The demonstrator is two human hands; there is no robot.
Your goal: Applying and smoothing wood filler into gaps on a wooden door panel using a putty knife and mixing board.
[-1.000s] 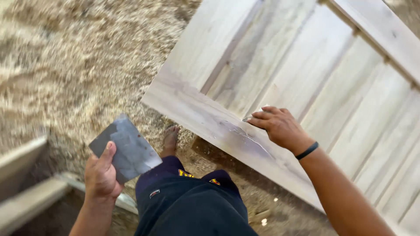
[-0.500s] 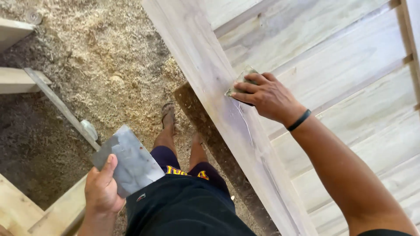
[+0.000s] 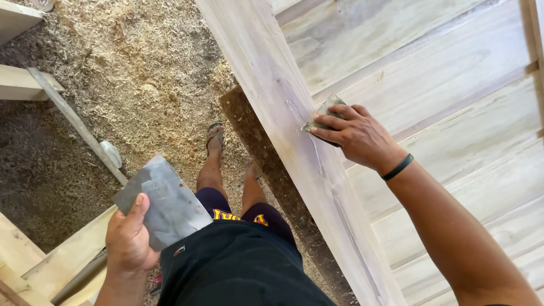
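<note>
A large pale wooden door panel (image 3: 430, 73) lies flat in front of me, its frame rail (image 3: 272, 85) running from top centre to bottom right. My right hand (image 3: 357, 136), with a dark band on the wrist, presses a small scraper blade (image 3: 324, 111) against the rail beside a streak of grey filler (image 3: 313, 153). My left hand (image 3: 127, 235) holds a flat grey metal plate (image 3: 164, 201) at waist height, thumb on top, away from the door.
Sawdust and wood shavings (image 3: 141, 62) cover the ground. Timber pieces (image 3: 22, 85) lie at the left and a wooden frame (image 3: 56, 260) at the lower left. My legs and sandalled feet (image 3: 215, 136) stand close against the door's edge.
The view swung from the door's corner to along the rail. My right hand took the scraper to the rail and slid slightly down it; the left hand kept the plate still.
</note>
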